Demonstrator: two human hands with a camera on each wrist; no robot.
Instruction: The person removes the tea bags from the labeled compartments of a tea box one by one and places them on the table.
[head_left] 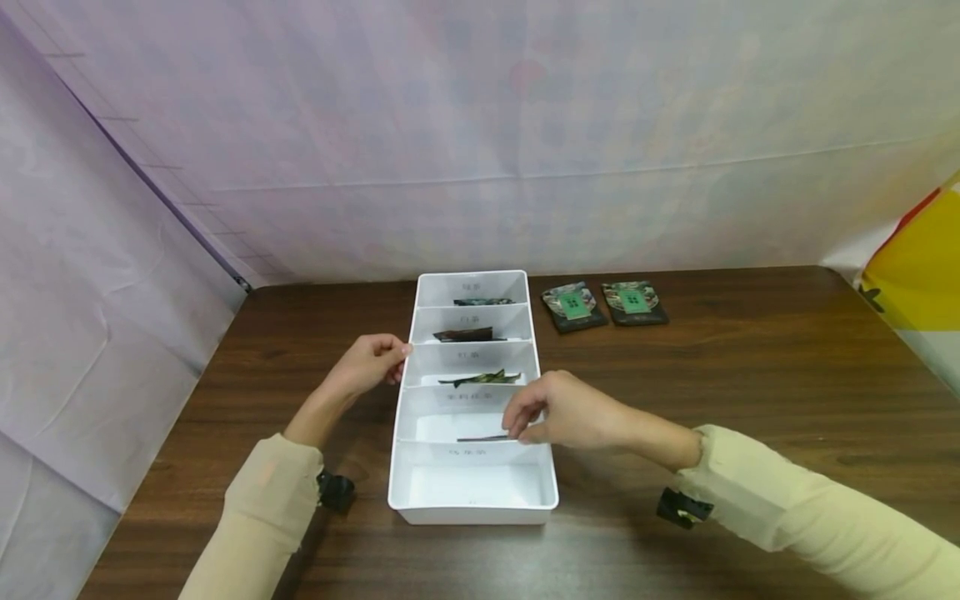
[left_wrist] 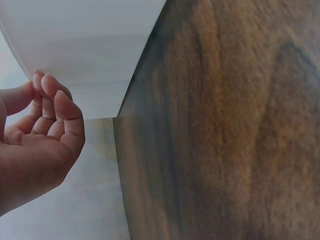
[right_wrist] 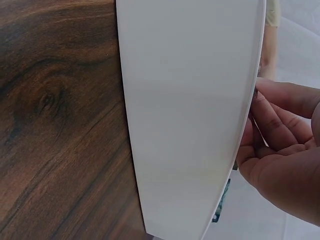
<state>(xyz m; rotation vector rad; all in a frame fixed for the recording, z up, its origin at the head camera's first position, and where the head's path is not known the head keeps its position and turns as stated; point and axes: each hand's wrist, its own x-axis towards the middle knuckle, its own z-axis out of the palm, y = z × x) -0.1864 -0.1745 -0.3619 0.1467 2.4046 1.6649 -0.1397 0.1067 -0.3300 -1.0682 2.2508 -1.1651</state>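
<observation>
A long white box [head_left: 474, 515] with several compartments in a row, each labelled on its inner wall, stands on the table. My left hand [head_left: 369, 364] pinches its left rim between thumb and fingertips; the left wrist view shows these fingers [left_wrist: 65, 112] curled at the edge. Over the box's right side, my right hand [head_left: 567, 410] reaches into the second compartment from the front. It pinches a thin tea sachet [head_left: 478, 438], seen edge-on and partly hidden by the fingers. A green sachet [head_left: 487, 378], a brown sachet [head_left: 465, 334] and a dark green sachet [head_left: 483, 302] stand in the compartments behind.
Two dark tea sachets with green labels, a left one [head_left: 573, 305] and a right one [head_left: 634, 302], lie on the wooden table [head_left: 750, 358] right of the box's far end. Pale curtains [head_left: 480, 150] hang behind and at the left. A yellow cloth [head_left: 918, 267] shows at far right.
</observation>
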